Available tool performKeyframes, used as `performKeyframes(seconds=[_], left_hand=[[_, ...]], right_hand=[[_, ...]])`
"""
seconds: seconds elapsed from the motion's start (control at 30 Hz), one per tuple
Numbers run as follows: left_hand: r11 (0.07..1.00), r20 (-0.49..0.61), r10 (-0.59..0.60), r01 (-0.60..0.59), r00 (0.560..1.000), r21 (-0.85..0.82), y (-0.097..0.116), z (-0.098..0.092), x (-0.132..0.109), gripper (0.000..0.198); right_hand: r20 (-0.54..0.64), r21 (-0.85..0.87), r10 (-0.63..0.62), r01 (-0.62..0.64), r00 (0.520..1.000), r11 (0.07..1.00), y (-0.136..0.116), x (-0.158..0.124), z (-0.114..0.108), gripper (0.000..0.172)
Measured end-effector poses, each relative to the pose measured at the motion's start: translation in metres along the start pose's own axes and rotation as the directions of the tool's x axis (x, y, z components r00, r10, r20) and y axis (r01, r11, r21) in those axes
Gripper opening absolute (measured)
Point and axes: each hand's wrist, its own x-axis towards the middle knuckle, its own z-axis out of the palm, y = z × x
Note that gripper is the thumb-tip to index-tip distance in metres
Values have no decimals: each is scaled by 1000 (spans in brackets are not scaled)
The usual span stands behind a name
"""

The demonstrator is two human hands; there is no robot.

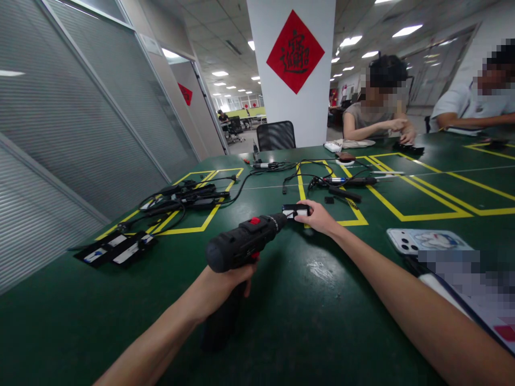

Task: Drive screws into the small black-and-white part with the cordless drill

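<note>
My left hand is wrapped round the grip of a black cordless drill with red buttons. The drill's chuck points forward and to the right, toward a small black-and-white box-like part. That part stands on the green table, and my right hand holds it from its right side with the fingers closed on it. The drill's tip overlaps the part in the view; whether they touch I cannot tell. My left hand hides part of the drill's handle.
Black cables and adapters lie in a heap at left, near flat black pieces. A pen-like tool with a cable lies beyond my right hand. A phone is at right. Two people sit across the table.
</note>
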Motion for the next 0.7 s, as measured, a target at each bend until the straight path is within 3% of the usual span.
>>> performKeyframes(seconds=[0.5,0.7], left_hand=[[1000,4,-24,24,1000,-16,1,0,0,24],[1000,10,17,-17,1000,4,5,0,0,20]], right_hand=[[-36,-37,-27,25,999,999,3,-2,3,48],[-15,-47,-33,32,999,998,7,0,4,50]])
